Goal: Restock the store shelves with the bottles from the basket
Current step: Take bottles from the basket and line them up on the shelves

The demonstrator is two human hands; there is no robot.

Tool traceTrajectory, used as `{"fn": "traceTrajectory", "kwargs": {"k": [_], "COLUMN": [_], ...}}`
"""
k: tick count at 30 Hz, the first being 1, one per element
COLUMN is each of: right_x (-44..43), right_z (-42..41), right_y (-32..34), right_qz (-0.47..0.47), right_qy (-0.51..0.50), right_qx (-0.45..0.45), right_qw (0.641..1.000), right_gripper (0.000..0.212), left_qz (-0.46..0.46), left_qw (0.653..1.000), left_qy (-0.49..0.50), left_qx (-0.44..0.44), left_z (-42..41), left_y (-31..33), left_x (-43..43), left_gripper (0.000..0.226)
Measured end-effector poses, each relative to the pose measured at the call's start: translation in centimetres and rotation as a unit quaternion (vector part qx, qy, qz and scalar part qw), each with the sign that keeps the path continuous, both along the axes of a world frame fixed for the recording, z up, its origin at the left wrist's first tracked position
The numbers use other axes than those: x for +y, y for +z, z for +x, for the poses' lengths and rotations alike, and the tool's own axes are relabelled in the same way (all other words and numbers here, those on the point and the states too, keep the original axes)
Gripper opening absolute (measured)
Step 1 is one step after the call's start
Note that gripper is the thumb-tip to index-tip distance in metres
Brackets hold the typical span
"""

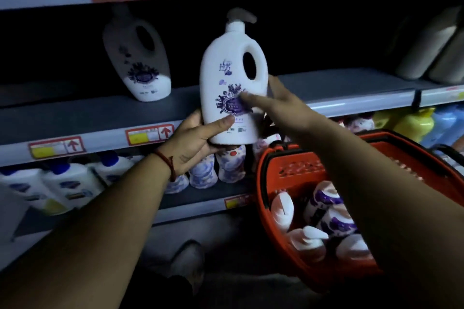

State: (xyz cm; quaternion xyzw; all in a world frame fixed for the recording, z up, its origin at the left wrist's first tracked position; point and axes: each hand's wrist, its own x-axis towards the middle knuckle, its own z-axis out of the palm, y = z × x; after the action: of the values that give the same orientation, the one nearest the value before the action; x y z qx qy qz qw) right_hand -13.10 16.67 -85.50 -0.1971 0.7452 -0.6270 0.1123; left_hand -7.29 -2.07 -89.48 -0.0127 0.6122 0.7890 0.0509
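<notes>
I hold a white pump bottle [226,70] with a purple flower label upright, just in front of the middle shelf [339,88]. My left hand [193,143] grips its base, thumb on the front. The fingers of my right hand [278,103] lie straight and blurred across the label, its thumb against the bottle's lower right side. An orange basket [266,183] sits under my right forearm and holds several similar white and purple bottles [329,211]. A matching bottle [140,68] stands on the same shelf to the left.
The shelf board behind the held bottle is bare. Grey bottles [431,50] lean at its far right. The lower shelf holds white blue-capped bottles [62,183], small patterned bottles [228,165] and yellow and blue ones [416,123]. A shoe [188,261] shows on the dark floor.
</notes>
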Motion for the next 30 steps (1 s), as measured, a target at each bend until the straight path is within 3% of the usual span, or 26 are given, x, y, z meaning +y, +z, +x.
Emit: {"fn": "traceTrajectory", "kwargs": {"k": [2, 5, 8, 14, 25, 30], "right_x": [-1.3, -2.8, -4.0, -6.0, -9.2, -7.1], "right_z": [0.2, -0.7, -2.6, -5.5, -7.5, -8.0], "right_y": [-0.4, -0.7, -0.6, -0.2, -3.3, -2.5], "right_qz": [-0.015, -0.071, -0.036, -0.033, -0.070, -0.052], "right_qy": [0.050, 0.035, 0.029, 0.016, -0.034, 0.010], "right_qx": [-0.023, -0.037, -0.004, 0.027, 0.019, -0.003], "right_qw": [0.998, 0.996, 0.999, 0.999, 0.997, 0.999], "right_gripper": [0.043, 0.040, 0.043, 0.047, 0.065, 0.069], "left_qz": [-0.005, -0.085, -0.168, -0.168, -0.281, -0.322], "left_qw": [1.000, 0.995, 0.979, 0.961, 0.920, 0.904], "left_qy": [0.017, 0.039, 0.101, 0.195, 0.255, 0.270], "left_qx": [0.004, 0.013, 0.053, 0.101, 0.102, 0.074], "left_z": [-0.4, -1.1, -2.6, -5.8, -8.2, -7.7], "left_y": [0.7, 1.6, 1.8, 0.9, -1.0, -0.5], "left_x": [-1.1, -2.5, -3.8, -4.7, -7.4, -8.3], "left_gripper": [0.050, 0.046, 0.047, 0.049, 0.061, 0.037]}}
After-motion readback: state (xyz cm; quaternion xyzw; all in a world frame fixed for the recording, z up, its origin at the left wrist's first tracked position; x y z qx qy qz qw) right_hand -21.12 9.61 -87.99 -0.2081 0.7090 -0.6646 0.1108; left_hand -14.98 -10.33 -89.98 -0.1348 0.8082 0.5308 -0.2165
